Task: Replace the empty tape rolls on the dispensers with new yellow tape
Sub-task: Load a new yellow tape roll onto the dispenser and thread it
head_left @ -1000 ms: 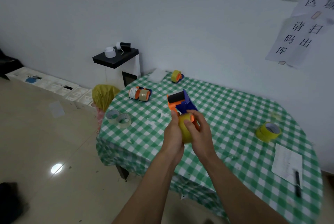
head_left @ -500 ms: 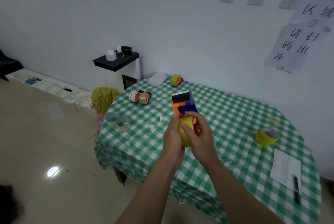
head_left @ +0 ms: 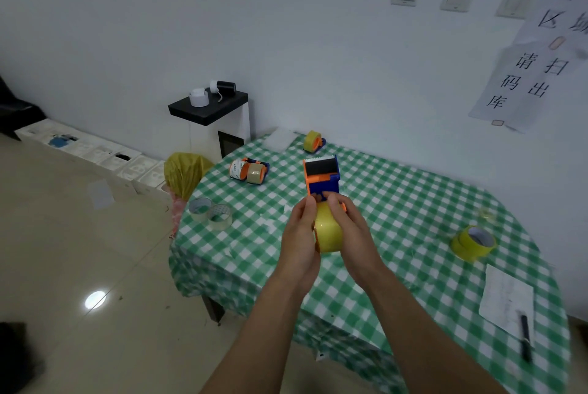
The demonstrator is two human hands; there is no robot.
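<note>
I hold an orange and blue tape dispenser (head_left: 322, 177) above the green checked table (head_left: 397, 202), its toothed blade end pointing away from me. A yellow tape roll (head_left: 328, 233) sits at its near end, between my palms. My left hand (head_left: 300, 234) grips the roll's left side and my right hand (head_left: 351, 228) grips the right side, thumbs at the dispenser body. Another dispenser with yellow tape (head_left: 313, 141) lies at the table's far edge. Two dispensers (head_left: 249, 170) with white and brownish rolls lie at the far left. A spare yellow roll (head_left: 473, 242) rests at the right.
Two clear, nearly empty rolls (head_left: 210, 213) sit on the table's left edge. A paper sheet (head_left: 506, 298) and a black pen (head_left: 525, 338) lie at the near right. A yellow bag (head_left: 184, 172) and a black-topped cabinet (head_left: 211, 107) stand left of the table.
The dispenser has swung from tilted right to pointing straight away from me. Both hands have stayed on the yellow roll, and my view has shifted slightly.
</note>
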